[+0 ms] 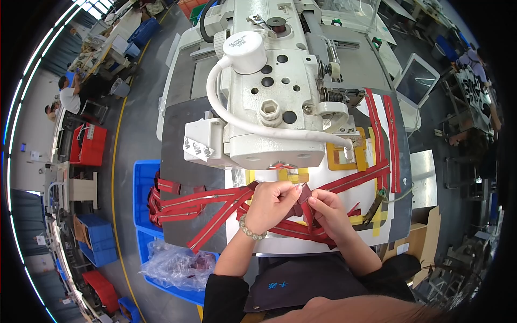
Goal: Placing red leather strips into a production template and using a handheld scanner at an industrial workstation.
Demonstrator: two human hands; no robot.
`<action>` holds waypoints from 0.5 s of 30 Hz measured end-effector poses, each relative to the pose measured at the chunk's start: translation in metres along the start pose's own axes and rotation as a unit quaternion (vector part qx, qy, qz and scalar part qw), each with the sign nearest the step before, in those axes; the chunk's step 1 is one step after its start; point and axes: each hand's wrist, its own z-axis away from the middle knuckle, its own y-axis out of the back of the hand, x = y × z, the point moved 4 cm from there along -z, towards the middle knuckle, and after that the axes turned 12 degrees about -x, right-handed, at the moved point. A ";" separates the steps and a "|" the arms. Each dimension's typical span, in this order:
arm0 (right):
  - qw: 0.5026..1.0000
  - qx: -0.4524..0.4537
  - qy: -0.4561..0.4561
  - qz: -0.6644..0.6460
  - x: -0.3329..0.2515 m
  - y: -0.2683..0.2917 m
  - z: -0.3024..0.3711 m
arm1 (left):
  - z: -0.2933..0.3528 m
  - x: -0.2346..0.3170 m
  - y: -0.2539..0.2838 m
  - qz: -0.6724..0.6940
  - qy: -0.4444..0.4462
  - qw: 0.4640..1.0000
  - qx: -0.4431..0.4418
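Close together in front of the white sewing machine [293, 107], my two hands work on a small maroon fabric piece [305, 192]. My left hand [269, 203] is closed in a pinch on its left edge. The fingertips of my right hand [329, 212] pinch its right side, where a strip hangs down between the hands. Long red zippers [215, 200] with silvery teeth lie around and under the hands on the work surface. More red zipper lengths [355, 176] run up to the right. What lies directly under my hands is partly hidden.
Yellow-edged clamp plates [336, 160] sit below the machine head. A small cutter-like tool [372, 209] lies at the right. Blue bins [137, 188] stand at the left, one with clear plastic bags [175, 264]. A cardboard box [429, 237] stands at the right. People work farther off.
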 end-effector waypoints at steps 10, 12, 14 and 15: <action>0.973 -0.139 -0.039 0.178 -0.043 0.000 0.014 | 0.024 -0.011 0.055 -0.022 -0.004 1.000 0.021; 0.966 -0.139 -0.030 0.216 -0.054 -0.004 0.020 | 0.033 -0.012 0.071 -0.046 0.005 0.998 0.043; 0.953 -0.178 -0.053 0.241 -0.059 -0.016 0.021 | 0.040 -0.012 0.083 -0.083 -0.005 0.994 0.067; 0.937 -0.213 -0.075 0.265 -0.060 -0.025 0.022 | 0.043 -0.011 0.090 -0.118 -0.016 0.989 0.089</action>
